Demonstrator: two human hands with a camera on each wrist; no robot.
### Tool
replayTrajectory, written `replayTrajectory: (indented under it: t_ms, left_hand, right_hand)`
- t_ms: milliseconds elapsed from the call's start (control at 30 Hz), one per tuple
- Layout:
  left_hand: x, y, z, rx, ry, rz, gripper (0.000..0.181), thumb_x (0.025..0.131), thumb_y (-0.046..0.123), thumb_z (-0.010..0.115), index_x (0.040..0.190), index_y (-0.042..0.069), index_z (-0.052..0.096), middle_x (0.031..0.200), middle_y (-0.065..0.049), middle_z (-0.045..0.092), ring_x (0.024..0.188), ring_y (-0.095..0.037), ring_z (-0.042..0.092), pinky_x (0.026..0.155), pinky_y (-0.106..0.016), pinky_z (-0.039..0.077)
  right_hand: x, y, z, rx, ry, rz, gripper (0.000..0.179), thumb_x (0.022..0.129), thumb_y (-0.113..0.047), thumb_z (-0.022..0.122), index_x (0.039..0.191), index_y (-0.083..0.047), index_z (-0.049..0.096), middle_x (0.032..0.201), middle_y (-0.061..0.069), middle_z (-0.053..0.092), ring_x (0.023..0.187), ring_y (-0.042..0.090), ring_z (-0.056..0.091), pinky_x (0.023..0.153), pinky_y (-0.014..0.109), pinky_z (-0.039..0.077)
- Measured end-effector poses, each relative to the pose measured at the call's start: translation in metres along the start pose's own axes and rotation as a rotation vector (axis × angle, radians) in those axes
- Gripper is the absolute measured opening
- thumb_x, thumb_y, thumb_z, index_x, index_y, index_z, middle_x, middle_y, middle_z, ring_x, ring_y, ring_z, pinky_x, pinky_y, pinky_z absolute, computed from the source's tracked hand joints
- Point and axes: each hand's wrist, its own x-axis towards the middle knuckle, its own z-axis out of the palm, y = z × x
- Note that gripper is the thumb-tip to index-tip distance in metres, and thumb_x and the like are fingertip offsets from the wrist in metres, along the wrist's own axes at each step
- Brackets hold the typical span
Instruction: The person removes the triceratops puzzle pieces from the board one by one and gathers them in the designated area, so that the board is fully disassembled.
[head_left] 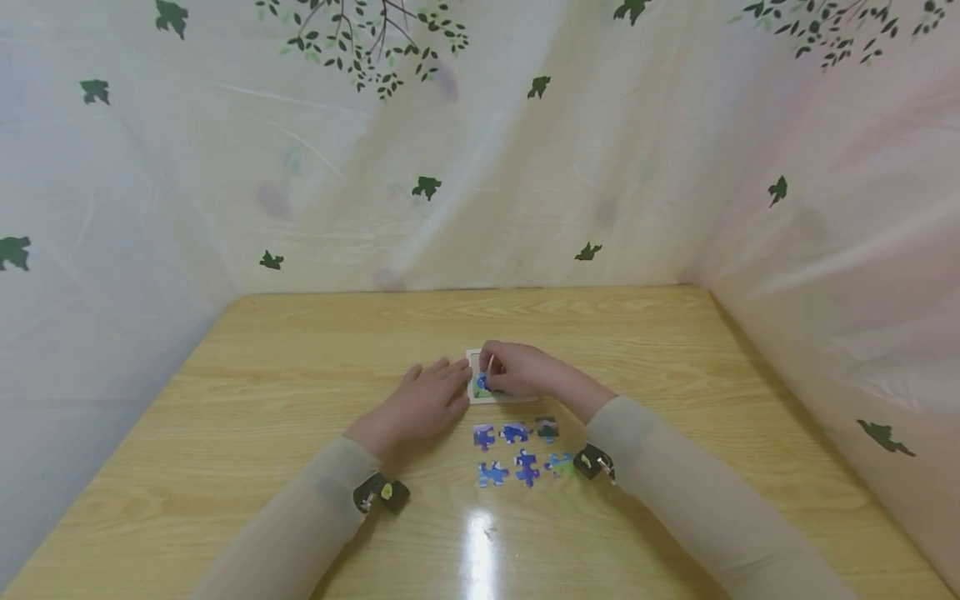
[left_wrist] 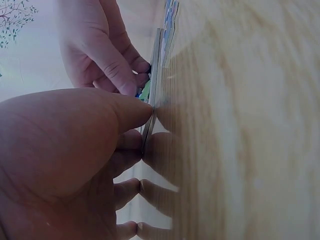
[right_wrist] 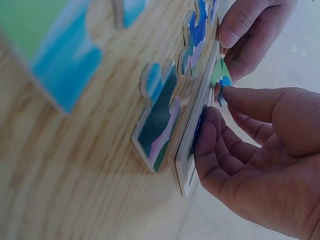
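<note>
A small white-bordered puzzle tray (head_left: 517, 399) lies flat on the table. My left hand (head_left: 429, 400) rests at its left side, fingers stretched out, with the thumb (left_wrist: 132, 111) against the tray's edge in the left wrist view. Over the tray, my right hand (head_left: 521, 369) pinches a small blue-and-green jigsaw piece (head_left: 482, 382) between thumb and finger. The other right fingers (right_wrist: 207, 135) curl down close over the tray's dark blue part. Much of the tray's inside is hidden beneath the right hand.
Several loose jigsaw pieces lie nearer me in two rows, among them a dark green one (head_left: 547, 427), a purple-blue one (head_left: 527, 468) and a light blue-green one (head_left: 559, 465). A leaf-patterned curtain (head_left: 487, 183) rises behind the wooden table (head_left: 300, 333).
</note>
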Motion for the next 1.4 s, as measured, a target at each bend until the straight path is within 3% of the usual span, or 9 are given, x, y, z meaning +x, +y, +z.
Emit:
replayTrajectory:
  t_ms: [300,833,1400]
  left_hand:
    - [0.000,0.000,0.000,0.006,0.001,-0.010,0.059,0.120,0.039,0.042,0.172,0.012,0.040,0.180,-0.006,0.031,0.167,-0.038,0.023,0.132,-0.070,0.013]
    - [-0.002,0.002,0.000,0.000,0.016,-0.015,0.059,0.120,0.039,0.042,0.171,0.011,0.041,0.180,-0.007,0.032,0.167,-0.037,0.023,0.133,-0.068,0.014]
    - [-0.003,0.002,0.000,-0.007,0.010,-0.021,0.060,0.120,0.040,0.042,0.172,0.012,0.040,0.180,-0.007,0.030,0.167,-0.038,0.022,0.133,-0.068,0.012]
  right_hand:
    - [0.002,0.003,0.002,0.009,0.025,0.007,0.004,0.115,-0.017,0.061,0.118,-0.015,0.063,0.114,0.005,0.070,0.100,0.020,0.067,0.090,0.039,0.060]
    - [-0.004,0.005,0.000,0.091,0.079,-0.019,0.005,0.114,-0.016,0.064,0.111,-0.014,0.066,0.105,0.002,0.069,0.093,0.018,0.064,0.083,0.035,0.057]
    - [-0.044,-0.003,-0.005,0.184,0.089,-0.101,0.004,0.113,-0.017,0.067,0.112,-0.013,0.069,0.102,0.000,0.071,0.094,0.016,0.065,0.086,0.035,0.059]
